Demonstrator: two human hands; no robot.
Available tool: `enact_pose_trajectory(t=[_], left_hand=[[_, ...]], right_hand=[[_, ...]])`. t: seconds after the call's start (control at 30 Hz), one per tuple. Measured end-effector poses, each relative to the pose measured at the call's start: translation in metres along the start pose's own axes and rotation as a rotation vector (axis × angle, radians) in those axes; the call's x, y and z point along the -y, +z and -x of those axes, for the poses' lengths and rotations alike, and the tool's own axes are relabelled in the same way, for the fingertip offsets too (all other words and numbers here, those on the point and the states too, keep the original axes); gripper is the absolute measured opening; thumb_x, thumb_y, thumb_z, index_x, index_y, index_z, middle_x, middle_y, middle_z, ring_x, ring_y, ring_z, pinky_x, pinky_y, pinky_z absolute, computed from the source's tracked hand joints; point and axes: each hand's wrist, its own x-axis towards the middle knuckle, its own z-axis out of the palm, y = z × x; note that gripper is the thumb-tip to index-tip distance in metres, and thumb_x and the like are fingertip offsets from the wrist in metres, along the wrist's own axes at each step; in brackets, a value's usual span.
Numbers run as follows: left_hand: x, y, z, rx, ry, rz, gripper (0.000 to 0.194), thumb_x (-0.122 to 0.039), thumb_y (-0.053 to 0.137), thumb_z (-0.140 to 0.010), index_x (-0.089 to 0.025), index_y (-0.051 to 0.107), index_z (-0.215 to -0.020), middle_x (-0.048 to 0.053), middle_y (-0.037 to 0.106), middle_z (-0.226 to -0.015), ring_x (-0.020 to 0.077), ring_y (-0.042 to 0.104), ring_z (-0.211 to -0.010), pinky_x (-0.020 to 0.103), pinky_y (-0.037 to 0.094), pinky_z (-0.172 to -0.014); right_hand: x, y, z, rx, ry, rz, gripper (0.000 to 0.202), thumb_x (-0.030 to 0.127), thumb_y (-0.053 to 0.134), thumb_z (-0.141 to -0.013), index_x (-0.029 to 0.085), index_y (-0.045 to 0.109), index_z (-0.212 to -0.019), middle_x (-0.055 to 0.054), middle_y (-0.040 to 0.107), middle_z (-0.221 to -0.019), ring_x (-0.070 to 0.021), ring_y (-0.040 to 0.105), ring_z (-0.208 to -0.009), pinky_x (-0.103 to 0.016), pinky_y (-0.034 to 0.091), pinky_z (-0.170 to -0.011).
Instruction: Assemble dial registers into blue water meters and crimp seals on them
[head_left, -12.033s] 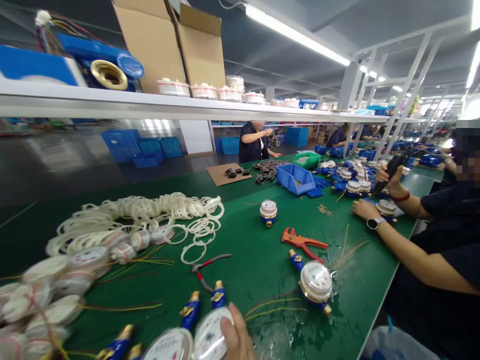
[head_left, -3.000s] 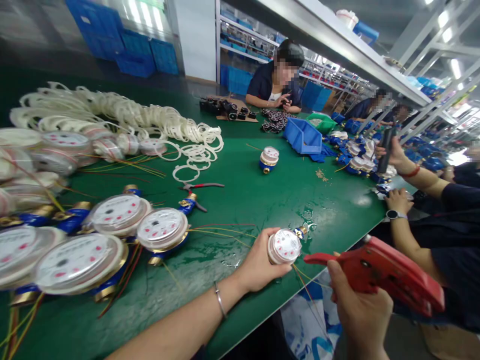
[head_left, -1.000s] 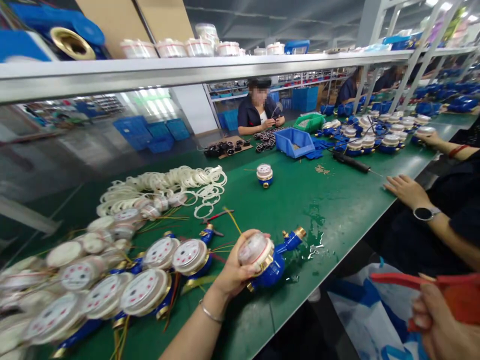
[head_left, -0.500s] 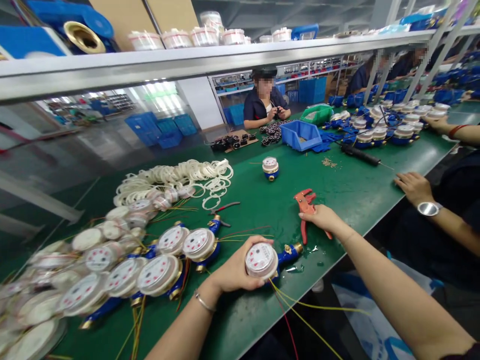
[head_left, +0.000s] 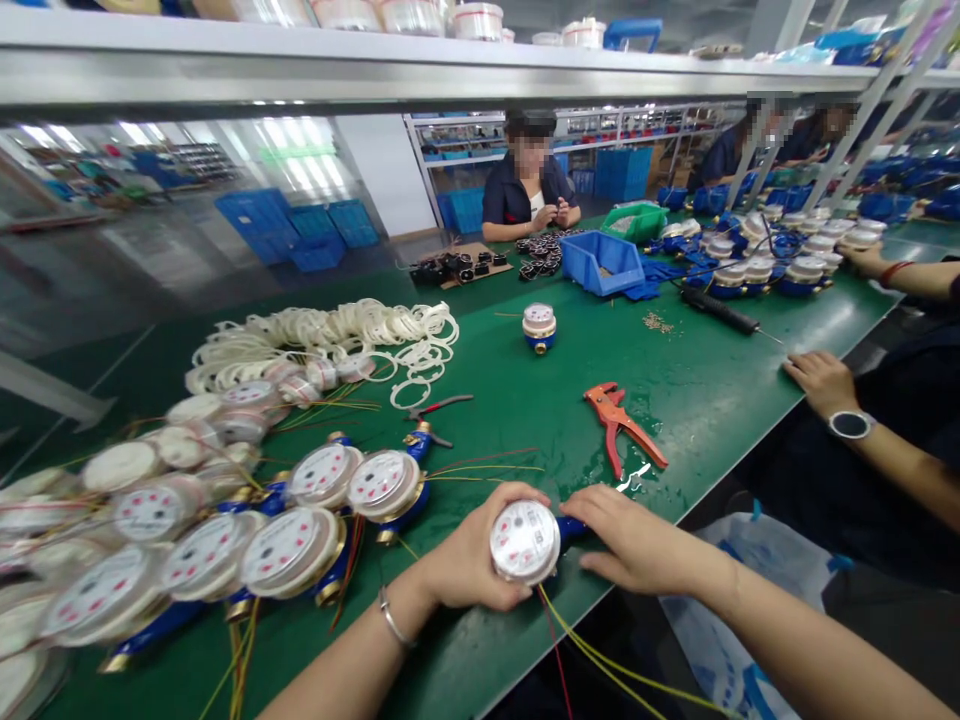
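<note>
My left hand [head_left: 480,555] is wrapped around the round, clear-capped body of a water meter [head_left: 525,542] at the front of the bench. Its white dial faces up, and yellow and red wires hang from it over the bench edge. My right hand [head_left: 630,540] closes over the meter's blue pipe end [head_left: 571,527], which it mostly hides. Just beyond that hand, orange wire strippers [head_left: 624,428] lie on the green bench top [head_left: 495,400]. Several more water meters [head_left: 384,484] stand left of my left hand, their wires trailing.
Red-handled pliers [head_left: 442,405] lie near a heap of white rings [head_left: 322,335]. A lone meter [head_left: 539,328] stands mid-bench. Farther back are a blue bin [head_left: 602,265] and a black screwdriver-like tool [head_left: 724,310]. A co-worker's hand [head_left: 821,383] rests at right; another person sits opposite. A shelf [head_left: 375,75] spans above.
My right hand has let go of the orange wire strippers, which now lie on the bench. It has come down and left onto the meter's pipe end. My left hand keeps its hold.
</note>
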Motion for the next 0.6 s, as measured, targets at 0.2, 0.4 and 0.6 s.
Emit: enact_pose_trajectory(t=[0.2, 0.4, 0.6], left_hand=[[0.007, 0.010, 0.003, -0.064, 0.073, -0.120, 0.095, -0.024, 0.076, -0.053, -0.021, 0.021, -0.131, 0.010, 0.048, -0.125, 0.0292, 0.045, -0.120, 0.054, -0.001, -0.113], [0.002, 0.006, 0.011, -0.038, 0.084, -0.240, 0.092, -0.026, 0.075, -0.053, -0.023, 0.026, -0.131, 0.008, 0.050, -0.124, 0.0302, 0.049, -0.117, 0.057, -0.015, -0.109], [0.031, 0.002, 0.010, -0.099, -0.015, -0.296, 0.056, -0.036, 0.064, -0.068, -0.024, 0.048, -0.121, 0.009, 0.061, -0.117, 0.0304, 0.055, -0.112, 0.057, -0.015, -0.108]], right_hand=[[-0.003, 0.026, -0.005, -0.160, 0.065, 0.183, 0.027, 0.017, 0.056, -0.084, 0.018, 0.054, -0.110, -0.008, 0.058, -0.108, -0.0208, 0.049, -0.102, -0.038, 0.045, -0.090], [0.007, 0.031, -0.007, -0.232, 0.082, 0.217, 0.022, 0.012, 0.054, -0.082, 0.020, 0.057, -0.103, -0.007, 0.059, -0.102, -0.0203, 0.052, -0.097, -0.036, 0.047, -0.085], [-0.019, 0.079, -0.021, -0.653, -0.094, 0.394, 0.018, 0.016, 0.054, -0.079, 0.024, 0.059, -0.094, -0.005, 0.066, -0.087, -0.0202, 0.062, -0.078, -0.035, 0.054, -0.074]])
